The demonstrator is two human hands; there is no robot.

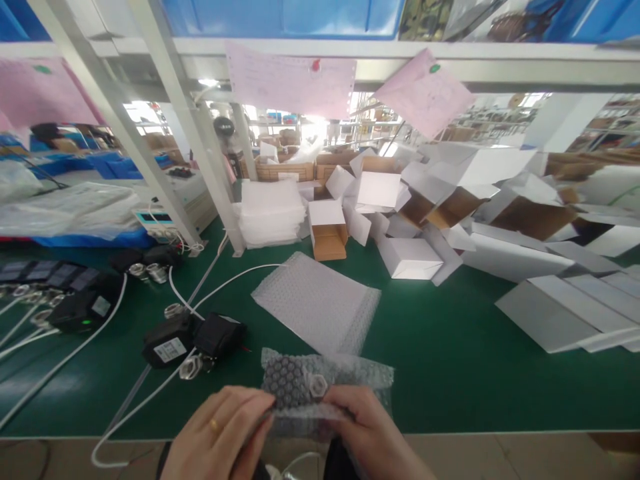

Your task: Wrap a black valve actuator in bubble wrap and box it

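Observation:
At the table's front edge, a bubble-wrap bag (370, 373) lies around a dark device with a metal fitting (318, 385). My left hand (225, 427) is closed on the bag's near left edge, a gold ring on one finger. From the right, my right hand (367, 427) grips the same near edge beside the fitting, fingers bent. A flat bubble-wrap sheet (320, 300) rests just beyond the bag. To the left sit two black devices, one with a white label (167, 343) and one without (219, 333), with metal fittings and white cables.
White cartons (415, 257) crowd the back and right of the green table (440, 373). An open small box (327, 230) stands beside a stack of white foam sheets (273, 213). More black devices (85, 303) line the far left. A metal shelf post (210, 153) rises behind.

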